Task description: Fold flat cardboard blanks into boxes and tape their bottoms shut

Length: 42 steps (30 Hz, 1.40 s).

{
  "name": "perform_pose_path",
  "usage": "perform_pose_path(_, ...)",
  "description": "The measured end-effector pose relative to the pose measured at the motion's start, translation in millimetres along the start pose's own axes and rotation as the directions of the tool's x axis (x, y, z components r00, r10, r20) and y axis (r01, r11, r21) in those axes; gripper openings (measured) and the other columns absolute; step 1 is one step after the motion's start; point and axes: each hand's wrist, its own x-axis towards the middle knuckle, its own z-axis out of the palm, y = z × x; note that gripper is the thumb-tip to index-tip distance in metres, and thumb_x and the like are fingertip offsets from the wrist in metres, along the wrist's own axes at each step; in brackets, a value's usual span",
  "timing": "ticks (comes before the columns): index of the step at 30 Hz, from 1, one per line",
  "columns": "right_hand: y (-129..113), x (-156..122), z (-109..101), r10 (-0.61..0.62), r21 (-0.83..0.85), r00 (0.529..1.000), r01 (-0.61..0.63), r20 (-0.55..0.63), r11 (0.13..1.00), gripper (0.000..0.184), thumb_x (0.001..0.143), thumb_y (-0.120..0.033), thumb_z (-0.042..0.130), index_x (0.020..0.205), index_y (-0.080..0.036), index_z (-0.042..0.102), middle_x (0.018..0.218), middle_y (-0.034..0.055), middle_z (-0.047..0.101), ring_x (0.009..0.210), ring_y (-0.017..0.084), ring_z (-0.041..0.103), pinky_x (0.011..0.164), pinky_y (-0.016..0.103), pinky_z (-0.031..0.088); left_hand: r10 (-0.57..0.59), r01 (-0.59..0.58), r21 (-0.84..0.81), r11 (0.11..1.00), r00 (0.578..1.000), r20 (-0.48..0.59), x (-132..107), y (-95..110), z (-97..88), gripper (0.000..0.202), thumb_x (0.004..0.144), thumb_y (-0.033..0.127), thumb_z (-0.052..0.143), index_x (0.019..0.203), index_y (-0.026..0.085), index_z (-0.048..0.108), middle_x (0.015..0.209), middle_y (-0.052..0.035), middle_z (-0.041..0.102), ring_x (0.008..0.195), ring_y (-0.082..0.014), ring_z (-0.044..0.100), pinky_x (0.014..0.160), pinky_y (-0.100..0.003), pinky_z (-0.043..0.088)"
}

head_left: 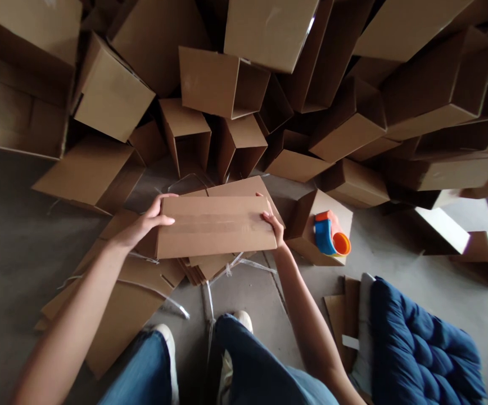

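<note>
I hold a brown cardboard box (216, 226) in front of me, its taped face turned up. My left hand (147, 222) grips its left end, thumb across the top edge. My right hand (274, 224) clasps its right end with the fingers curled over the rim. Under the box lies a stack of flattened cardboard sheets (210, 267) tied with white plastic strapping (231, 267). A blue and orange tape dispenser (330, 235) rests on a small box (307, 228) just right of my right hand.
A large heap of assembled cardboard boxes (244, 84) fills the far side. More flat cardboard (117, 304) lies on the grey floor at the left. A dark blue cushion (421, 343) sits at the lower right. My jeans and white shoes (244, 320) show at the bottom.
</note>
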Motion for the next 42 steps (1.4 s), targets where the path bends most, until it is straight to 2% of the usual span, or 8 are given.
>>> perform_pose_path(5, -1, 0, 2, 0.015, 0.034, 1.0, -0.015, -0.003, 0.999, 0.079, 0.074, -0.053, 0.066, 0.149, -0.037, 0.048, 0.132, 0.0031, 0.068, 0.116, 0.035, 0.065, 0.093, 0.051, 0.057, 0.022, -0.022, 0.001, 1.0, 0.999, -0.027, -3, -1, 3.9, 0.072, 0.075, 0.037, 0.07, 0.143, 0.031, 0.046, 0.135, -0.0055, 0.066, 0.14, -0.0355, 0.052, 0.113, -0.049, 0.048)
perform_pose_path(11, 2, 1, 0, -0.016, 0.026, 1.0, 0.017, -0.01, 1.0, 0.078, 0.076, -0.05, 0.065, 0.151, -0.037, 0.047, 0.134, 0.0028, 0.067, 0.118, 0.034, 0.064, 0.097, 0.051, 0.056, -0.034, 0.032, -0.018, 0.999, 0.996, -0.078, 1, 4, 10.1, 0.074, 0.066, 0.037, 0.078, 0.134, 0.031, 0.049, 0.129, -0.0045, 0.067, 0.131, -0.0342, 0.059, 0.108, -0.046, 0.052)
perform_pose_path(17, 2, -1, 1, 0.009, 0.017, 1.0, -0.009, -0.017, 1.0, 0.076, 0.076, -0.052, 0.065, 0.15, -0.039, 0.047, 0.134, 0.0023, 0.067, 0.116, 0.034, 0.065, 0.095, 0.051, 0.056, -0.085, 0.083, -0.02, 0.996, 0.987, -0.137, 2, 12, 18.0, 0.068, 0.065, 0.037, 0.08, 0.126, 0.03, 0.051, 0.124, -0.0053, 0.067, 0.128, -0.0349, 0.061, 0.107, -0.05, 0.052)
perform_pose_path(25, -2, -2, 3, 0.013, -0.017, 1.0, -0.013, -0.026, 1.0, 0.077, 0.075, -0.054, 0.065, 0.149, -0.039, 0.048, 0.133, 0.0024, 0.067, 0.113, 0.034, 0.065, 0.093, 0.051, 0.056, -0.073, 0.085, 0.032, 0.996, 0.96, -0.272, 8, 14, 29.1, 0.084, 0.068, 0.035, 0.085, 0.139, 0.031, 0.039, 0.131, -0.0079, 0.058, 0.129, -0.035, 0.06, 0.109, -0.056, 0.05)
perform_pose_path(30, -3, -4, 5, 0.008, 0.0, 0.999, -0.008, -0.034, 1.0, 0.077, 0.076, -0.05, 0.064, 0.15, -0.039, 0.047, 0.132, 0.0019, 0.067, 0.114, 0.034, 0.065, 0.095, 0.051, 0.056, -0.123, 0.132, 0.005, 0.991, 0.936, -0.329, 8, 18, 36.5, 0.102, 0.061, 0.037, 0.095, 0.143, 0.03, 0.035, 0.14, -0.0132, 0.055, 0.132, -0.0383, 0.058, 0.112, -0.06, 0.047)
perform_pose_path(35, -3, -3, 5, 0.013, 0.01, 0.999, -0.013, -0.032, 1.0, 0.078, 0.076, -0.051, 0.065, 0.15, -0.038, 0.048, 0.131, 0.0021, 0.067, 0.115, 0.033, 0.065, 0.095, 0.05, 0.056, -0.097, 0.142, 0.083, 0.986, 0.911, -0.4, 9, 23, 42.0, 0.109, 0.058, 0.041, 0.098, 0.144, 0.029, 0.032, 0.137, -0.0144, 0.056, 0.134, -0.0402, 0.056, 0.114, -0.06, 0.046)
perform_pose_path(39, 0, -2, 3, -0.001, -0.014, 0.999, 0.001, -0.032, 1.0, 0.076, 0.076, -0.052, 0.064, 0.149, -0.038, 0.049, 0.131, 0.0023, 0.067, 0.116, 0.033, 0.064, 0.096, 0.05, 0.056, -0.07, 0.127, 0.124, 0.984, 0.919, -0.387, 10, 22, 41.9, 0.114, 0.059, 0.048, 0.098, 0.147, 0.032, 0.027, 0.135, -0.0141, 0.056, 0.132, -0.0428, 0.057, 0.111, -0.064, 0.047)
perform_pose_path(42, 1, -2, 1, 0.006, -0.004, 1.0, -0.006, -0.022, 1.0, 0.075, 0.077, -0.052, 0.064, 0.149, -0.038, 0.049, 0.132, 0.002, 0.066, 0.114, 0.033, 0.065, 0.095, 0.049, 0.056, -0.098, 0.136, 0.081, 0.987, 0.926, -0.365, 11, 19, 39.6, 0.116, 0.061, 0.043, 0.097, 0.15, 0.032, 0.024, 0.136, -0.0153, 0.057, 0.131, -0.0413, 0.058, 0.111, -0.064, 0.047)
